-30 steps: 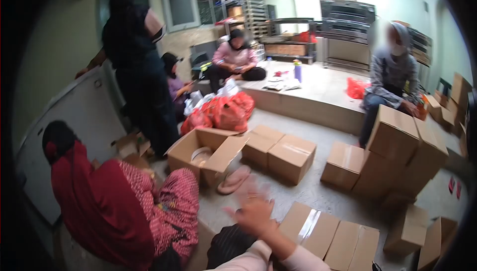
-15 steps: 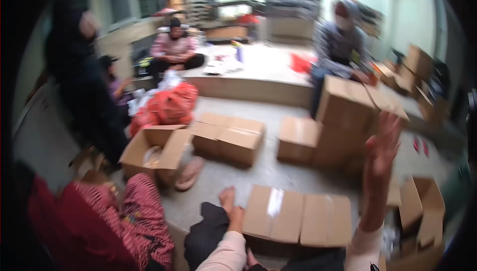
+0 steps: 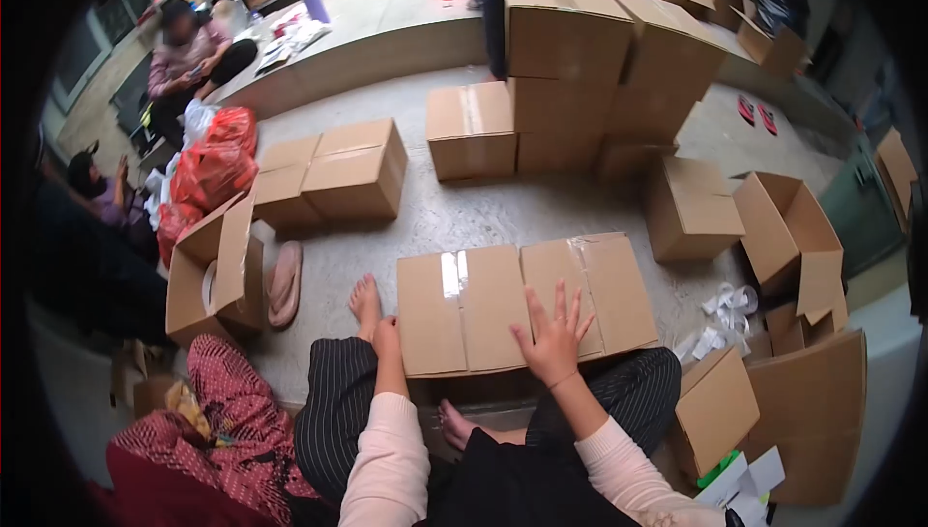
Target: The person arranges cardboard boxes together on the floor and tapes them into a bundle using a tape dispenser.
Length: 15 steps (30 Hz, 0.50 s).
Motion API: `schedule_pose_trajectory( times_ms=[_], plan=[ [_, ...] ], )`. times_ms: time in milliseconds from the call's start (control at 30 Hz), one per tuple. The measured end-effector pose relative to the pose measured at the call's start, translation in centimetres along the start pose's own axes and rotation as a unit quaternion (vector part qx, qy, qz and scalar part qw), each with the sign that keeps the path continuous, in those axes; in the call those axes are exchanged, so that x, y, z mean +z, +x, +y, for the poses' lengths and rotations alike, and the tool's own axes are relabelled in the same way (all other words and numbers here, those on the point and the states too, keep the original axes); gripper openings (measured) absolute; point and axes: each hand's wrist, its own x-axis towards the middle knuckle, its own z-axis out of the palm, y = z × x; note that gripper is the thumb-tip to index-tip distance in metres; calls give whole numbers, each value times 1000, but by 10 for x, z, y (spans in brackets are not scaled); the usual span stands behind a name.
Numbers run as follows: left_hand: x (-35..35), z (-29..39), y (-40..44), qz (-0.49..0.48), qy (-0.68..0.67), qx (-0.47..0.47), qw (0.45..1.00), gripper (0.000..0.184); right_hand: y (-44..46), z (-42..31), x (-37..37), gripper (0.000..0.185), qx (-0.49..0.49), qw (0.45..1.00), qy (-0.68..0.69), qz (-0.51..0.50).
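Observation:
Two taped cardboard boxes stand side by side before my knees, a left box (image 3: 425, 319) and a right box (image 3: 619, 285). A shiny strip of clear tape (image 3: 450, 276) runs over the left one's top. My right hand (image 3: 553, 338) is open with its fingers spread, over the boxes near the seam between them; whether it touches the cardboard I cannot tell. Against the left box's outer side is my left hand (image 3: 387, 339), seen from the back, its fingers mostly hidden. Nothing shows in either hand.
Stacked boxes (image 3: 565, 39) rise at the back, and another pair (image 3: 333, 169) stands left. An open carton (image 3: 788, 227) and tape rolls (image 3: 730, 305) lie right. Red bags (image 3: 213, 174) and a sandal (image 3: 284, 285) are left. A person in patterned red cloth (image 3: 232, 401) sits close by.
My right hand has come down from a raised position at the right to over the boxes. The left hand stays at the left box's side. My view has tilted down and turned right.

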Motion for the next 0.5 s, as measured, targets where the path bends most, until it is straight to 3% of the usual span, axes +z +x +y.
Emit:
schedule_pose_trajectory(
  times_ms=[67,100,233,300,367,433,467,500],
  plan=[
    [-8,4,-2,-16,-53,-26,998,29,-12,3,-1,60,-141,988,-34,53],
    [-6,3,-1,-8,-30,-24,999,30,-10,14,16,59,-159,985,-62,-34],
    [-1,-2,-3,9,-26,-30,999,30,-12,16,40,62,-145,983,-94,-67],
    [-1,-6,7,-68,-58,-53,995,35,-8,6,34,63,-124,989,-66,-54],
    [42,-50,103,47,-193,-34,979,46,16,1,26,66,-138,983,-76,-95],
    [52,-60,102,121,-31,67,990,54,85,1,22,67,-131,964,-128,-194],
    [41,-39,100,131,97,58,985,50,123,0,12,66,-69,953,-121,-270],
    [24,-19,87,136,224,41,964,46,187,26,57,64,-50,948,-110,-294]
  ],
)
